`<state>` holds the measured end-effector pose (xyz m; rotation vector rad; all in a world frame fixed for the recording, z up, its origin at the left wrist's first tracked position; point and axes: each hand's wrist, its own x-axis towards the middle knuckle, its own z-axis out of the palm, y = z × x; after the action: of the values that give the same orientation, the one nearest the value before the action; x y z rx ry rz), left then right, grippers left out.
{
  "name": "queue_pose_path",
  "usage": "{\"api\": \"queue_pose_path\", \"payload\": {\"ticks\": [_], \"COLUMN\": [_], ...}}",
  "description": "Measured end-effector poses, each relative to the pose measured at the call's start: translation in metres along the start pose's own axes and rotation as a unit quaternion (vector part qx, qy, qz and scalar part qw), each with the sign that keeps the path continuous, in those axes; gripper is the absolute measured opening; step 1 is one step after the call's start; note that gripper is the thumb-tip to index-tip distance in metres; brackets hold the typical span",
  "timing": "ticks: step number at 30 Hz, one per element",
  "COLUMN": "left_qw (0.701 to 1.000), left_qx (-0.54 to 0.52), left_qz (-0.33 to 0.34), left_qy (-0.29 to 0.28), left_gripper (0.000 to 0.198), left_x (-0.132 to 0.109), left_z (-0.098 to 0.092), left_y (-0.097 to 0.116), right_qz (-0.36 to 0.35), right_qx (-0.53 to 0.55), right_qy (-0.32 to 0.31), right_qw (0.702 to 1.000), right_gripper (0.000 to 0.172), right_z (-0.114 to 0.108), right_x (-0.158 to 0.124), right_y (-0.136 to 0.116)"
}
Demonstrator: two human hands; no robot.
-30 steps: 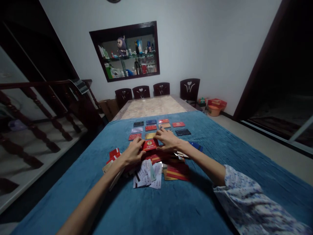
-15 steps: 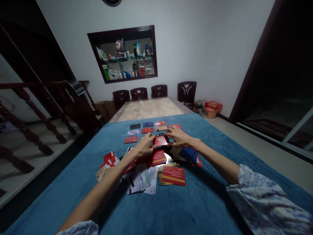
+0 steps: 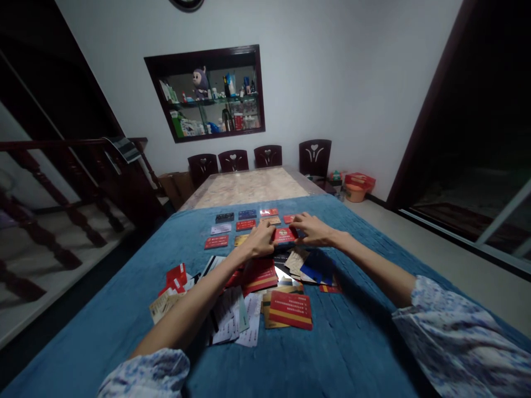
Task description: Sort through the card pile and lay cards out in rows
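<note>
Between my two hands is a red card (image 3: 284,236) with a round pale emblem, gripped at its side edges. The fingers of my left hand (image 3: 261,239) pinch its left edge; those of my right hand (image 3: 312,229) pinch its right edge. Rows of cards lie just beyond, among them a black card (image 3: 224,218), a dark blue card (image 3: 248,214) and a red card (image 3: 216,242). Nearer me spreads a loose pile, with white cards (image 3: 250,323), a red card with a gold stripe (image 3: 291,309) and a blue card (image 3: 312,271).
A blue cloth (image 3: 332,354) covers the near part of the table; the bare marbled tabletop (image 3: 253,185) shows behind it. Several dark chairs (image 3: 315,157) line the far side. A wooden railing (image 3: 62,221) stands at left, and an orange bucket (image 3: 355,192) sits on the floor at right.
Both hands have moved a little to the right and forward with the red card, toward the rows. The view has shifted slightly. A yellow card now shows beside my left hand.
</note>
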<state>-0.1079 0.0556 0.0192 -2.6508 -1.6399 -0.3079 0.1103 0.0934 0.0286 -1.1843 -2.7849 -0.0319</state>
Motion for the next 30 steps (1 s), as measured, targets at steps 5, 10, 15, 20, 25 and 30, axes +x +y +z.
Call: {"api": "queue_pose_path", "payload": {"ticks": [5, 10, 15, 20, 25, 30], "left_qw": [1.000, 0.999, 0.997, 0.996, 0.995, 0.994], "left_qx": [0.020, 0.042, 0.064, 0.085, 0.092, 0.095], "left_qz": [-0.005, -0.003, -0.009, 0.000, -0.005, -0.017], "left_qy": [-0.016, -0.026, -0.033, -0.033, -0.038, -0.046], "left_gripper": [0.026, 0.035, 0.036, 0.034, 0.029, 0.027], "left_x": [0.016, 0.037, 0.060, 0.080, 0.097, 0.112], "left_z": [0.002, 0.004, 0.007, 0.010, 0.013, 0.017], "left_y": [0.006, 0.009, 0.007, 0.005, 0.002, -0.001], "right_qz": [0.016, 0.029, 0.043, 0.058, 0.091, 0.114], "right_qx": [-0.016, -0.034, -0.050, -0.051, -0.047, -0.047], "right_qy": [-0.009, -0.025, -0.029, -0.032, -0.051, -0.068], "right_qw": [1.000, 0.999, 0.997, 0.997, 0.993, 0.990], "right_gripper": [0.043, 0.035, 0.033, 0.032, 0.033, 0.034], "right_z": [0.002, 0.000, -0.002, -0.001, -0.002, 0.001], "right_x": [0.004, 0.011, 0.022, 0.031, 0.041, 0.052], "right_y": [0.014, 0.028, 0.044, 0.057, 0.063, 0.072]}}
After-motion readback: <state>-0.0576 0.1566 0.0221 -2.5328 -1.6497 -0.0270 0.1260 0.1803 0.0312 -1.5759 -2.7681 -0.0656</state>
